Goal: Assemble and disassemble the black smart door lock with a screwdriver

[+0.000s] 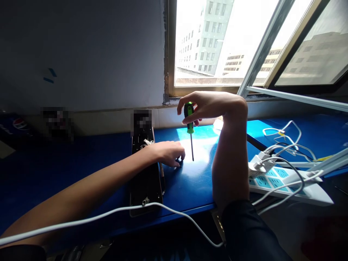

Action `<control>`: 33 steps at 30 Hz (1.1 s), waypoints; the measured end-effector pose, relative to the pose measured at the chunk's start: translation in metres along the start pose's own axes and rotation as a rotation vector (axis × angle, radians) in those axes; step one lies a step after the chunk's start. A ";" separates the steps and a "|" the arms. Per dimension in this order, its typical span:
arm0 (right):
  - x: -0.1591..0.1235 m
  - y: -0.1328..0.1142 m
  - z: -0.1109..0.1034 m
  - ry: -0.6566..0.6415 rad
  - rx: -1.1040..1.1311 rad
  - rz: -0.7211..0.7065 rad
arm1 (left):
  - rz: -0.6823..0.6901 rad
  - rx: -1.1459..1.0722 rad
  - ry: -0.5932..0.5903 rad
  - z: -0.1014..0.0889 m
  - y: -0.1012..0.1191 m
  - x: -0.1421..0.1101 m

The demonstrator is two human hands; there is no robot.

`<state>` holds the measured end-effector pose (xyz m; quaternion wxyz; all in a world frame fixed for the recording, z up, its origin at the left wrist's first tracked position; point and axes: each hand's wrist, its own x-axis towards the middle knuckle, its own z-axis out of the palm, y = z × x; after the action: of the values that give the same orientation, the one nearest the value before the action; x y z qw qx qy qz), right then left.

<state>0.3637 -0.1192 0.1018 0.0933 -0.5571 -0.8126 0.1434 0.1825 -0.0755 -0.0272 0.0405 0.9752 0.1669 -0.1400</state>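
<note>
Green screwdriver (190,129) clamped in right hand (208,103); left hand (169,152) pinches a dark piece (178,162), mostly hidden

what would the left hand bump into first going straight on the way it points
Likely the screwdriver held by the right hand: its shaft hangs to the right of the left hand. Depth is unclear, so they might miss each other.

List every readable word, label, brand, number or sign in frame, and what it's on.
"PEPSI", small: round logo on the dark blue package, far left.
White lettering left of that logo: too blurred to read.
Black device, top end pixelated: unreadable.
Screwdriver, white power strip: no legible text.
</note>
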 end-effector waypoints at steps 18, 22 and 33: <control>-0.003 0.000 -0.001 0.001 0.009 0.005 | 0.025 -0.059 0.033 0.002 -0.001 0.008; -0.003 0.000 -0.001 -0.007 0.030 0.009 | 0.016 -0.081 0.029 0.001 0.003 0.005; -0.002 0.002 -0.001 -0.017 0.049 0.008 | 0.052 -0.138 0.065 0.006 0.012 0.000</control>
<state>0.3664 -0.1203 0.1016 0.0993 -0.5564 -0.8076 0.1685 0.1848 -0.0873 -0.0321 0.1056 0.9781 0.1519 -0.0955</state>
